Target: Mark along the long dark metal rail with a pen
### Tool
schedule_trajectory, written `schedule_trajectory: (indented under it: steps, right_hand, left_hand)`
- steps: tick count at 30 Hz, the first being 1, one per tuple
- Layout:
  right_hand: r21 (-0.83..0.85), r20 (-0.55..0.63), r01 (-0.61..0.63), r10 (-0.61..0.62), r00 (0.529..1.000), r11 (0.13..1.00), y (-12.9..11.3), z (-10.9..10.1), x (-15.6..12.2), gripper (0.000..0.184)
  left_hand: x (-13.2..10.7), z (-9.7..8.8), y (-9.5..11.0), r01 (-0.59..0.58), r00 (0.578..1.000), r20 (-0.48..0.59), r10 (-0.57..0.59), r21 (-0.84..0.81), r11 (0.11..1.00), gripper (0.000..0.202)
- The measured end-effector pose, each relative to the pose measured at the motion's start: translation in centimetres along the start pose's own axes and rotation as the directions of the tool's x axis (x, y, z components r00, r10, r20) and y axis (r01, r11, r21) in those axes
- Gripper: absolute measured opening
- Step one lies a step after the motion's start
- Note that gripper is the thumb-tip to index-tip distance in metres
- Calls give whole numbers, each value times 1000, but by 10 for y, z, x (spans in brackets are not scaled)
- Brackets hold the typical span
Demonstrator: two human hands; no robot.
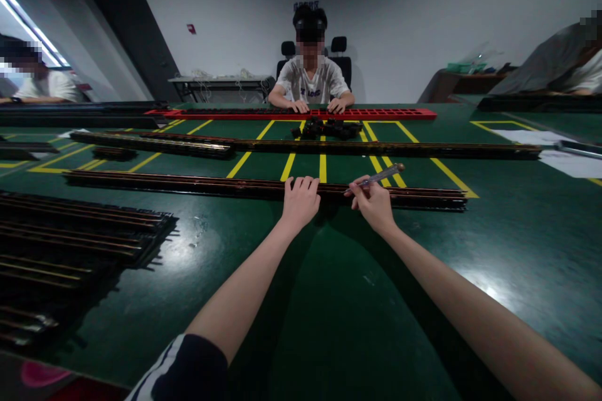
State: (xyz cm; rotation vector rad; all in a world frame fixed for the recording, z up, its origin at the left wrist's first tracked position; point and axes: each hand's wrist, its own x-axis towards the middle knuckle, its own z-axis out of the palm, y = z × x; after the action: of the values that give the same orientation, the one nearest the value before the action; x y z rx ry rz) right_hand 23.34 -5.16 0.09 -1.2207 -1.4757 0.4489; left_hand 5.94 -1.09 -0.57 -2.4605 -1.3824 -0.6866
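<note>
A long, narrow black strip (211, 184) with thin copper-coloured lines lies across the green table in front of me. My left hand (301, 203) is closed over its middle, fingers bent across the top towards the far side. To the right, my right hand (374, 205) pinches a slim pen-like tool (383, 175) with a clear barrel. The tool slants, its lower tip at the strip and its brownish end up to the right; whether the tip touches cannot be made out.
Several similar black strips (70, 232) lie stacked at the left. Another long strip (376, 149) runs across farther back, with dark small parts (327, 128) behind it. A person (310, 81) opposite has both hands on a red frame (399, 114). Papers (571, 163) lie at right.
</note>
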Motion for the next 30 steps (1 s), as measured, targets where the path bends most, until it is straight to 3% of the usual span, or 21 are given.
schedule_trajectory:
  steps: [8,30]
  right_hand:
    - [31,-51,-25,27,998,999,1,0,0,39]
    - [65,-43,-23,26,999,998,-1,-1,-1,38]
  left_hand:
    - [0,2,-1,-11,1000,0,11,1,1000,38]
    - [0,-3,0,-1,999,43,4,-66,998,40]
